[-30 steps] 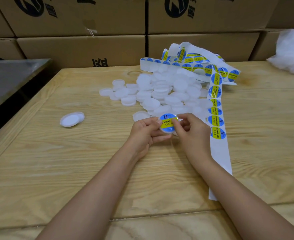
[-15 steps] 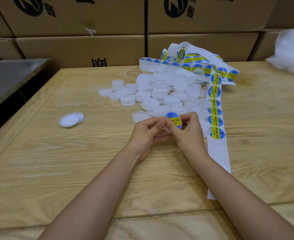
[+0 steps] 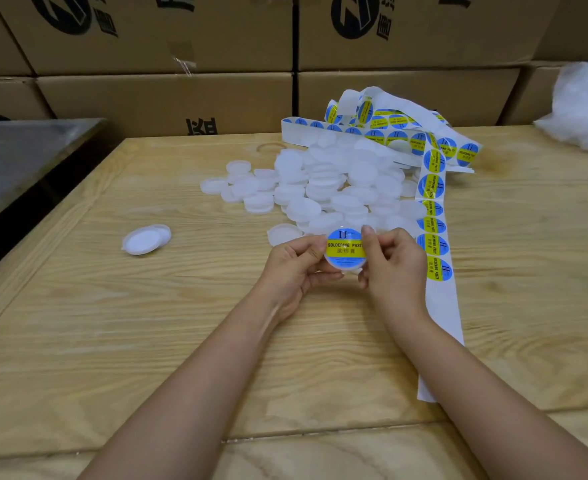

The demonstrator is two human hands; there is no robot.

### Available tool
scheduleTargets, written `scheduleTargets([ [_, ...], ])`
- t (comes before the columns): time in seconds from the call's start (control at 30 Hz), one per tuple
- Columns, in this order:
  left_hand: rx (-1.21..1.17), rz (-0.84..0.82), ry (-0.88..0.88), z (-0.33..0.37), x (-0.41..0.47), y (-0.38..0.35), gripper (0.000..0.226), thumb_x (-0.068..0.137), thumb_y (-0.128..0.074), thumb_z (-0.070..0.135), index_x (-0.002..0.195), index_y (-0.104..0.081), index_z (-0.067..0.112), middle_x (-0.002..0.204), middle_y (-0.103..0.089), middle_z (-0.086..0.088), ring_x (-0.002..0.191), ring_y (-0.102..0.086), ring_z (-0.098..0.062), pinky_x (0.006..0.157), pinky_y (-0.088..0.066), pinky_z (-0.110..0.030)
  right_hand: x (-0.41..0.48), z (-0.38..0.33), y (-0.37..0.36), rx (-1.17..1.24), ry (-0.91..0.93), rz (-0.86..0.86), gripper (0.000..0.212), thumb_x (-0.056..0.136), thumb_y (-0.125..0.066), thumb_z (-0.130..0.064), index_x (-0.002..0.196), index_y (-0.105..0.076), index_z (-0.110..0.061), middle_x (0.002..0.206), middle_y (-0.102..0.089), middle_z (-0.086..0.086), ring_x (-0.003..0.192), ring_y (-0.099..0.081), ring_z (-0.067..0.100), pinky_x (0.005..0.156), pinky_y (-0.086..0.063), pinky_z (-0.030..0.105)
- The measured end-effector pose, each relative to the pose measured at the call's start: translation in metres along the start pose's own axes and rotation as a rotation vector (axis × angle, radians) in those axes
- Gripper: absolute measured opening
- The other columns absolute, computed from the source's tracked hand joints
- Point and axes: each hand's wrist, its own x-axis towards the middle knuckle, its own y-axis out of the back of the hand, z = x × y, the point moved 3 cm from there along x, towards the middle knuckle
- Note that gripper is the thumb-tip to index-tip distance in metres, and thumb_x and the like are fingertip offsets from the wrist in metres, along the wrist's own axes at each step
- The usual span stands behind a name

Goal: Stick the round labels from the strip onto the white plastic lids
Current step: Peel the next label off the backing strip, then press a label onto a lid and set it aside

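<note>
White lid point(image 3: 345, 268) mostly behind round label point(image 3: 344, 249)

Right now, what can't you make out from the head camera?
- Labelled lid: its rim and underside, hidden by the left hand and right hand.
- Whether the label lies flat: cannot tell.
- Label strip: its far coil is tangled, labels too small to count.
- Lid pile: lower lids buried.
- White bag: cut off by the right edge.
</note>
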Motion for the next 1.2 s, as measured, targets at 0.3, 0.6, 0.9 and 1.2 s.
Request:
scheduleTargets([
  [0.3,0.061,0.201,-0.046,0.010,0.000,0.014,0.018,0.093,-0.052,0.008,0.083,-0.066,0.004,0.069,-0.070,-0.003,0.059,-0.065,-0.014,0.055,-0.055,-0.025,0.024,-0.003,0.021,-0.040,0.000,-0.083,0.024,0.093,-0.056,-0.029,0.076,-0.057,-0.012,0.059,-0.063,-0.007,0.049,-0.052,0.008,0.050,-0.049,0.030],
  [0.6,1.556,0.698,-0.434,0.075,-0.014,0.132,0.018,0.089,-0.059,0.013,0.093,-0.071,0.001,0.096,-0.068,-0.020,0.092,-0.058,-0.038,0.080,-0.044,-0.041,0.071,0.025,0.088,-0.894,0.114,-0.288,0.038,0.094,-0.051,-0.014,0.131,-0.052,-0.011,0.119,-0.057,0.012,0.100,-0.050,0.026,0.072,-0.027,0.024],
  [0.9,1.679,0.843,-0.192,0.073,-0.018,0.163,0.027,0.079,-0.047,0.008,0.084,-0.073,0.003,0.087,-0.067,-0.024,0.094,-0.056,-0.042,0.081,-0.040,-0.043,0.074,0.040,0.094,-0.934,0.087,-0.380,0.036,0.097,-0.045,-0.011,0.132,-0.048,-0.004,0.117,-0.052,0.020,0.114,-0.047,0.037,0.082,-0.031,0.030],
  [1.2,1.596,0.719,-0.624,0.069,-0.013,0.116,0.023,0.081,-0.052,0.009,0.092,-0.070,0.001,0.092,-0.071,-0.016,0.089,-0.062,-0.036,0.099,-0.032,-0.047,0.073,0.049,0.099,-0.857,-0.009,-0.621,0.047,0.099,-0.045,-0.022,0.143,-0.035,-0.014,0.153,-0.026,0.000,0.145,-0.011,0.018,0.117,-0.008,0.035],
])
